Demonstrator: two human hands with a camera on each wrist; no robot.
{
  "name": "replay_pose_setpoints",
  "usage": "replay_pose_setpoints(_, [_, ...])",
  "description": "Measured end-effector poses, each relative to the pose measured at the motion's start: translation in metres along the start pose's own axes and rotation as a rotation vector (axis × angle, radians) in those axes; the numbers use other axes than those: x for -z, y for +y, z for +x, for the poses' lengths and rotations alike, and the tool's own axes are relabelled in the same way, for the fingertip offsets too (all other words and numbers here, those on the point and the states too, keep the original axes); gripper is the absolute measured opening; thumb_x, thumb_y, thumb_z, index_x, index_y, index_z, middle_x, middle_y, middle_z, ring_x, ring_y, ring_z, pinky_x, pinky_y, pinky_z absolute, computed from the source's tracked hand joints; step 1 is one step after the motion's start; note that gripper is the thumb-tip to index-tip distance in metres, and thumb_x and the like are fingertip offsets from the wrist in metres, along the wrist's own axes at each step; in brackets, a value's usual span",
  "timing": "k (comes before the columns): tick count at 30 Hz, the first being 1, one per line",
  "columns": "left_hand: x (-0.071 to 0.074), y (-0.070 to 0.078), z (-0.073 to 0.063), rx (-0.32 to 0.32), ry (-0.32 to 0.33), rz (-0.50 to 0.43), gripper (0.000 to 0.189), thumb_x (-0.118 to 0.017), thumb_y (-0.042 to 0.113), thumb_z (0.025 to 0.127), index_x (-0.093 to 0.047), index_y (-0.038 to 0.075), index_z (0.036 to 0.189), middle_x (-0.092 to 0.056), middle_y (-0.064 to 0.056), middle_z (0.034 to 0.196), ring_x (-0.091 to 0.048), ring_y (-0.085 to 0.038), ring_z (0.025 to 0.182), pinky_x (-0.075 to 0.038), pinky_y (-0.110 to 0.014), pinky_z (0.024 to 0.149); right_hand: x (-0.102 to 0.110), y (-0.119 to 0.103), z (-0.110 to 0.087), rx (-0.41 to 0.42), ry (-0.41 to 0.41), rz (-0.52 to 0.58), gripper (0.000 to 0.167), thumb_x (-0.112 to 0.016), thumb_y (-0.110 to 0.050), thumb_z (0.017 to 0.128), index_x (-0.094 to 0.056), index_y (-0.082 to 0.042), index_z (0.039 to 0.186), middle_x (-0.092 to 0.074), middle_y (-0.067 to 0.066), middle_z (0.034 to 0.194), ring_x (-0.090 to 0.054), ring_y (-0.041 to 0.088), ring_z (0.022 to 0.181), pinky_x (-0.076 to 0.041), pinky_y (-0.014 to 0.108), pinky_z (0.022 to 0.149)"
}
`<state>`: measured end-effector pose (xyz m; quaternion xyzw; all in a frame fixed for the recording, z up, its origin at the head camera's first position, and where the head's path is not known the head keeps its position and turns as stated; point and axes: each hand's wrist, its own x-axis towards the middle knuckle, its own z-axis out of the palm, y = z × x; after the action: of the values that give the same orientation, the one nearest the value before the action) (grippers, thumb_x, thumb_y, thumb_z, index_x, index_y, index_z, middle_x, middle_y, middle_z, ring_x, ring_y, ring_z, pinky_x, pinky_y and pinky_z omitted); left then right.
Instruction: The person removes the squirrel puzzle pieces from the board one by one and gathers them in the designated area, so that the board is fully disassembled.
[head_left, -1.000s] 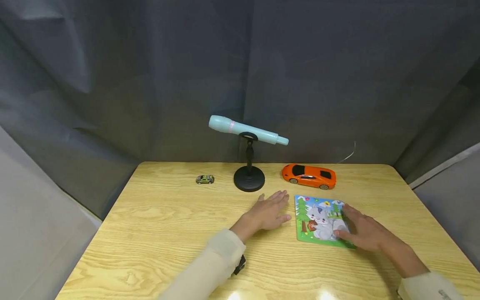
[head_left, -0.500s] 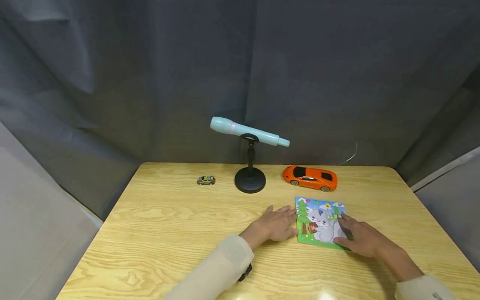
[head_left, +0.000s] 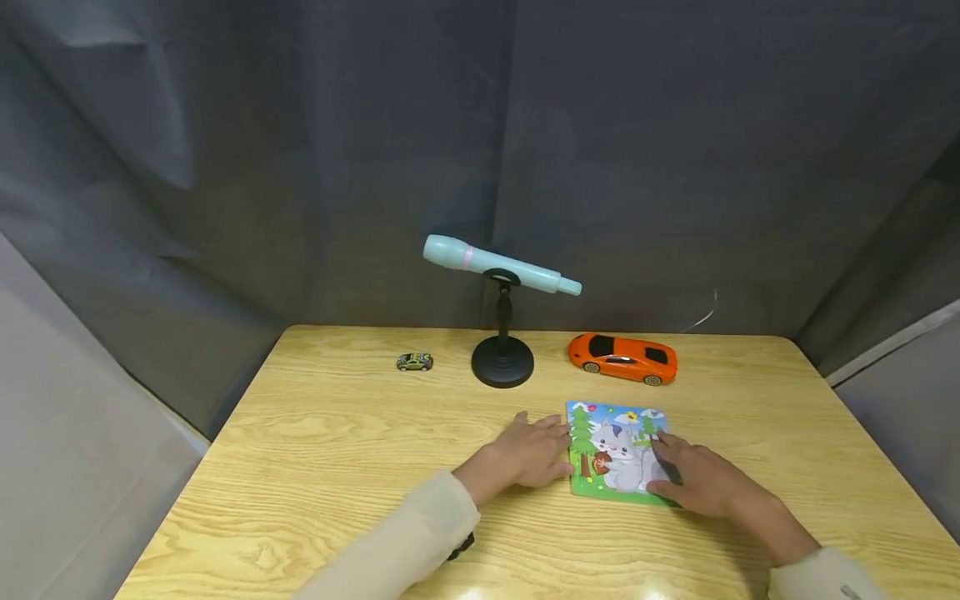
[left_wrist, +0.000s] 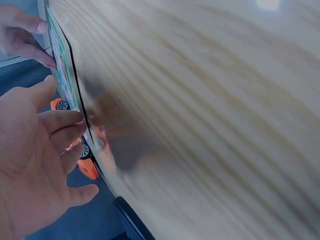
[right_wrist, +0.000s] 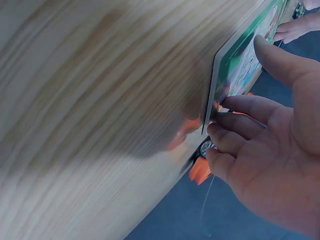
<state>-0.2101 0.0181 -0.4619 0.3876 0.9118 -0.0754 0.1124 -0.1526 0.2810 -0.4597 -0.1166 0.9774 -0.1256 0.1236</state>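
Note:
A flat picture puzzle (head_left: 615,458) showing a grey squirrel with a nut among green trees lies on the wooden table. At its left edge my left hand (head_left: 525,450) is spread low, fingertips right at the side of the puzzle. My right hand (head_left: 705,479) lies across the right edge and covers part of the picture. In the right wrist view its thumb (right_wrist: 280,57) reaches over the puzzle (right_wrist: 235,65), while the loosely bent fingers (right_wrist: 245,107) are along the side edge. The left wrist view shows the left fingers (left_wrist: 62,122) beside the puzzle's thin edge.
Behind the puzzle stands an orange toy car (head_left: 622,358). Left of it, a light blue microphone (head_left: 517,268) rests in a black stand (head_left: 502,362). Farther left is a small green toy car (head_left: 415,362). A dark curtain (head_left: 375,167) hangs behind the table (head_left: 300,467).
The left hand came nearer and to the right, up to the puzzle's left edge. Since then the puzzle has slid left, with both hands shifting left alongside it.

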Motion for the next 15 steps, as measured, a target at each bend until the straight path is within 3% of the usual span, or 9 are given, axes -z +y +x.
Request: replay_pose_setpoints(15, [-0.008,-0.043,-0.049,0.039,0.003,0.036,0.054,-0.036,0.054,0.097,-0.047,0.023,0.14,-0.039,0.006,0.151,-0.032,-0.013,0.142,-0.032,-0.049,0.112,-0.005,-0.059,0.024,0.129,-0.035,-0.028,0.069,-0.072,-0.037,0.083,-0.05,0.003,0.134,-0.04,0.028,0.144,-0.042,0.045,0.13,-0.037,0.055,0.104])
